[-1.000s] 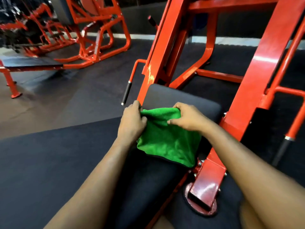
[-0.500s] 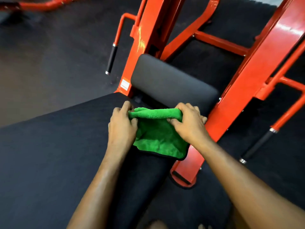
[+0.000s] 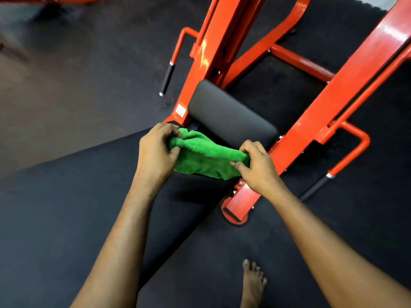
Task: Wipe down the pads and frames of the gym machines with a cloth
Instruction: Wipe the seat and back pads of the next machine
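Head view: the left hand (image 3: pixel 155 152) and right hand (image 3: pixel 258 167) each pinch one end of the green cloth (image 3: pixel 204 158). It is stretched between them over the far edge of the large black pad (image 3: pixel 89 196), possibly touching it, just near of the small grey pad (image 3: pixel 231 116). The red frame (image 3: pixel 333 103) runs along the right.

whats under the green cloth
The green cloth hangs over the large black pad, gripped by the left hand and right hand; the pad's part beneath it is hidden.
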`<move>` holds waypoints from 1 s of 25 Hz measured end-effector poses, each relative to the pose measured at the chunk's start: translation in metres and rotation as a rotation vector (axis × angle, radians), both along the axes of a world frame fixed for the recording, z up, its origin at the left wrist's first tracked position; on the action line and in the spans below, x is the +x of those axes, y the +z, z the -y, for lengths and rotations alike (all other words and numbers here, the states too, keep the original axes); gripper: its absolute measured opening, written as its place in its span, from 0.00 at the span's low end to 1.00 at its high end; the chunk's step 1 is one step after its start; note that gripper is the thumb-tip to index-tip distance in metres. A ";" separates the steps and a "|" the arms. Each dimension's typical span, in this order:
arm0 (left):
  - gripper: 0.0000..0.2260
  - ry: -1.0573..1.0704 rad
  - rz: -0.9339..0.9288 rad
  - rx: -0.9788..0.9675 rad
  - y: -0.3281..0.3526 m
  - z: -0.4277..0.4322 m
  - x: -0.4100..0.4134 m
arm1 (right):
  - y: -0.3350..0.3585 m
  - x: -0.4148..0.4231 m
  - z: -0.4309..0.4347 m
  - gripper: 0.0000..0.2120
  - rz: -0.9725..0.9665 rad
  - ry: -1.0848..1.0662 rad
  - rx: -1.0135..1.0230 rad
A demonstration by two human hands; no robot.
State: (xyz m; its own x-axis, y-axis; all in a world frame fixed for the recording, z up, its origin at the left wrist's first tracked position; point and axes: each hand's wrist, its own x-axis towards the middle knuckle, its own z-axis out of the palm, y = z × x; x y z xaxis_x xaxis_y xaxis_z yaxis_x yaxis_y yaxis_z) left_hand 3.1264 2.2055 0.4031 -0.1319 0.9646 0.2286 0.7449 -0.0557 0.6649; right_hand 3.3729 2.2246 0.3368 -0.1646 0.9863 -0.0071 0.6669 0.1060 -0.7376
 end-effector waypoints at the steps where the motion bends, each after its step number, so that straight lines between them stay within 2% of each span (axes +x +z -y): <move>1: 0.14 0.021 0.003 -0.012 0.036 0.011 -0.001 | 0.032 0.000 0.006 0.13 0.034 0.035 -0.024; 5: 0.12 0.044 0.015 -0.114 0.179 0.068 -0.003 | 0.162 0.004 0.047 0.12 0.147 0.067 -0.119; 9: 0.11 0.035 -0.007 -0.181 0.305 0.132 -0.001 | 0.282 0.020 0.097 0.09 0.339 0.015 -0.006; 11: 0.10 0.057 -0.051 -0.191 0.350 0.164 -0.001 | 0.328 0.034 0.115 0.11 0.313 0.024 0.026; 15: 0.10 0.053 -0.119 -0.251 0.406 0.219 -0.004 | 0.398 0.054 0.127 0.14 0.085 0.217 0.009; 19: 0.12 0.158 -0.086 -0.198 0.443 0.269 0.006 | 0.452 0.068 0.129 0.10 0.045 0.409 0.094; 21: 0.12 0.233 -0.076 -0.146 0.457 0.288 0.012 | 0.462 0.069 0.131 0.10 0.003 0.426 0.141; 25: 0.05 0.373 -0.091 -0.090 0.480 0.339 0.020 | 0.472 0.062 0.148 0.12 -0.123 0.460 0.239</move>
